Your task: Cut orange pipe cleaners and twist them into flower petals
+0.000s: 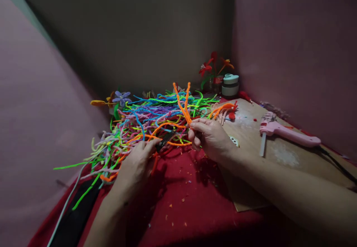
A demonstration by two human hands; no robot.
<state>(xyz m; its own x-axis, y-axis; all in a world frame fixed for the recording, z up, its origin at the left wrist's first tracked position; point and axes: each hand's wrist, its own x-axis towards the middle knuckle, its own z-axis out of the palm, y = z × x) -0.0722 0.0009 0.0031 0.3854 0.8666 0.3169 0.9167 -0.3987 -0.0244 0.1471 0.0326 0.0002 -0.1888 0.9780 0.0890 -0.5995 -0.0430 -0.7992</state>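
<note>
My right hand [209, 135] pinches an orange pipe cleaner [182, 104] at its lower end, and two fuzzy prongs rise from the fingertips in a narrow V. To its left, my left hand [139, 159] grips a slim black tool [166, 141], whose exact kind I cannot make out in the dim light. The tool points up and right toward the right fingers, apart from them. Just behind both hands spreads a heap of many-coloured pipe cleaners [158, 111].
On the right, a pink glue gun [292, 133] lies on a brown board [251, 197], its cord trailing off right. Red flowers [206, 68] and a lidded container [231, 85] stand at the back. Orange scraps dot the red cloth [195, 210]. A pale cable [65, 208] runs down the left.
</note>
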